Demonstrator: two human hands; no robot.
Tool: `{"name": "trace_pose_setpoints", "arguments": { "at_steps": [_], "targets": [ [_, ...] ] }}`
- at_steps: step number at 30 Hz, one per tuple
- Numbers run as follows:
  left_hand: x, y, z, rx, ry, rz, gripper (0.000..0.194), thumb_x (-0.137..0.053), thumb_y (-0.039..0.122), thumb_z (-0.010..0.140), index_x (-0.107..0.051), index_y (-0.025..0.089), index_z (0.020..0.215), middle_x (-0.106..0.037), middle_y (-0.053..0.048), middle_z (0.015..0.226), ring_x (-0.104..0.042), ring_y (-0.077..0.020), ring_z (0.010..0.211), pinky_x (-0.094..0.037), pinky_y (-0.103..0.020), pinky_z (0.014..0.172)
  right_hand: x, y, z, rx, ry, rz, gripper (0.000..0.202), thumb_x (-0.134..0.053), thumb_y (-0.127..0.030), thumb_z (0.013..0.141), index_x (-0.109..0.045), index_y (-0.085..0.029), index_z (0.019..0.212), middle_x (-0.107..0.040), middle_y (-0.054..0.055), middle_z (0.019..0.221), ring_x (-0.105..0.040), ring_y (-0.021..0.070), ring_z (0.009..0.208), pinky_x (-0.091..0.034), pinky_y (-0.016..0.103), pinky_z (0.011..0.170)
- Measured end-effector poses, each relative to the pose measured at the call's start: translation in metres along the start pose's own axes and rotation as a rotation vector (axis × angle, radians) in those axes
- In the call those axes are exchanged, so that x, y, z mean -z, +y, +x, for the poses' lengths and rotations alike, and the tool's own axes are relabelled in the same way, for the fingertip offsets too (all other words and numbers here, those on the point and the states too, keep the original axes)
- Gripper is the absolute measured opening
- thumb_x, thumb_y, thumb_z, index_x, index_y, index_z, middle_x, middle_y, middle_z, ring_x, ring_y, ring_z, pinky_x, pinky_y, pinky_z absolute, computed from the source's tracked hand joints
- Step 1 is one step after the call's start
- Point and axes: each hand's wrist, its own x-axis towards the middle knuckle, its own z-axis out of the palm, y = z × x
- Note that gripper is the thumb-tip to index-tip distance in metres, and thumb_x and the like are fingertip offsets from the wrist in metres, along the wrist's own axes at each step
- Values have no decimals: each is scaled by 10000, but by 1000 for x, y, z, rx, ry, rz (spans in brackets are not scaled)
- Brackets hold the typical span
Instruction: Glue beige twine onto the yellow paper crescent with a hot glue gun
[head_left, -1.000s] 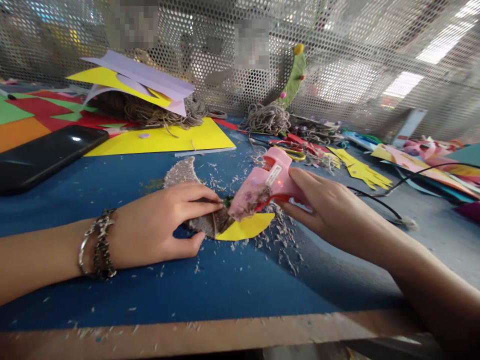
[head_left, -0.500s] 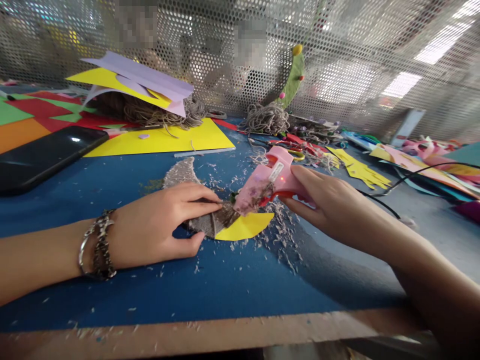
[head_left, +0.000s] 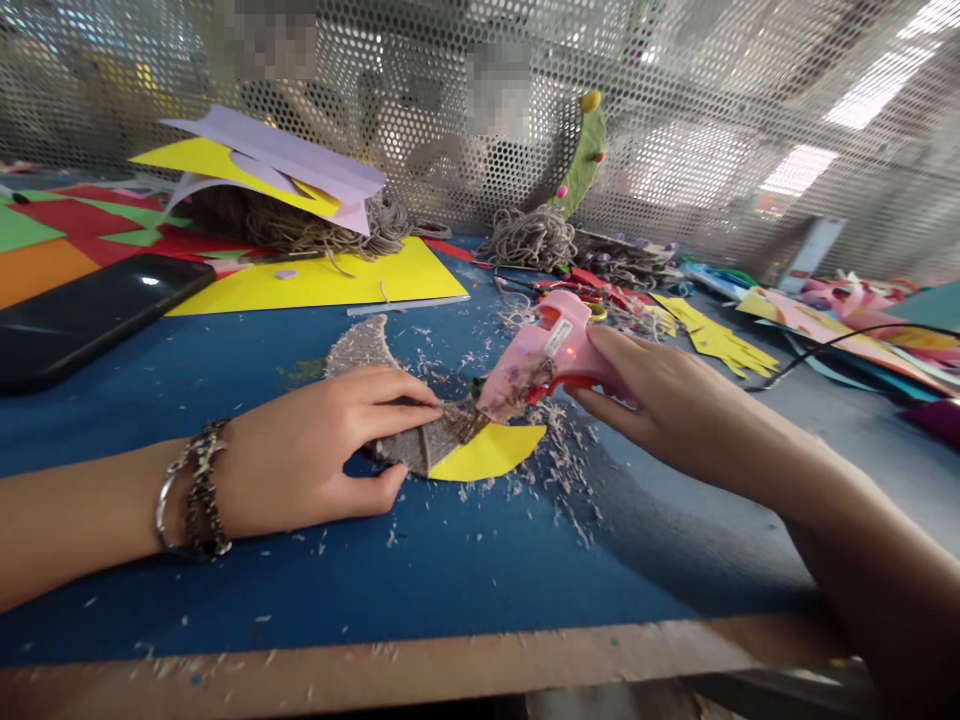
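On the blue tabletop lies a yellow paper crescent point(head_left: 491, 452), its left stretch covered in grey-brown yarn point(head_left: 361, 345). Across that covered part rests my left hand point(head_left: 322, 440), pinning it down with fingertips and thumb; the hand hides the crescent's middle. A pink hot glue gun point(head_left: 532, 360), dirty around the nozzle and with its small light lit, is gripped in my right hand point(head_left: 656, 390). Its nozzle points down at the border between yarn and bare yellow paper, close to my left fingertips. Whether the tip touches is hard to tell.
A black phone point(head_left: 90, 320) lies at the left. Behind are yellow card point(head_left: 330, 285), a yarn pile point(head_left: 532, 238) and a green decorated crescent point(head_left: 585, 160) near a perforated metal screen point(head_left: 697, 130). Yarn scraps litter the table; coloured paper point(head_left: 847, 325) and a black cord point(head_left: 832, 345) lie right.
My right hand has drawn the glue gun slightly right and up, away from my left fingertips. My left hand and the crescent stay in place.
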Motion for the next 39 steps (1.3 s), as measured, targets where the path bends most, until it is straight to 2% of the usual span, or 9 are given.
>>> {"name": "trace_pose_setpoints", "arguments": {
  "at_steps": [11, 24, 33, 36, 39],
  "targets": [
    [0, 0, 2, 3, 3, -22, 390, -480, 229, 770, -530, 141, 1146, -515, -64, 1180, -448, -187, 1095, -362, -329, 982, 0, 7, 0, -25, -11, -1, 157, -382, -354, 813, -373, -201, 776, -531, 51, 712, -494, 163, 612, -355, 285, 535],
    [0, 1, 0, 10, -6, -9, 395, -460, 228, 773, -526, 137, 1151, -515, -68, 1189, -460, -193, 1096, -389, -338, 965, -3, 18, 1, -37, 8, -70, 232, -367, -397, 824, -428, -176, 856, -559, 70, 735, -507, 175, 612, -344, 285, 530],
    [0, 0, 3, 9, -15, -21, 400, -466, 226, 771, -522, 130, 1156, -511, -82, 1196, -466, -203, 1091, -389, -343, 964, 1, 19, 2, -48, -28, -61, 192, -376, -375, 829, -377, -183, 827, -548, 89, 778, -494, 182, 677, -341, 289, 577],
    [1, 1, 1, 20, -10, -30, 397, -463, 217, 769, -524, 134, 1153, -516, -77, 1185, -459, -202, 1092, -379, -345, 969, 8, 23, 3, -101, -20, -64, 200, -424, -360, 803, -322, -203, 733, -512, 58, 713, -438, 146, 607, -307, 282, 552],
    [1, 2, 1, 15, -17, -39, 397, -461, 204, 767, -520, 139, 1154, -516, -74, 1183, -461, -194, 1086, -376, -333, 969, 15, 34, 4, -233, -33, -36, 260, -466, -374, 776, -288, -213, 675, -459, 11, 626, -364, 105, 525, -280, 271, 518]
  ]
}}
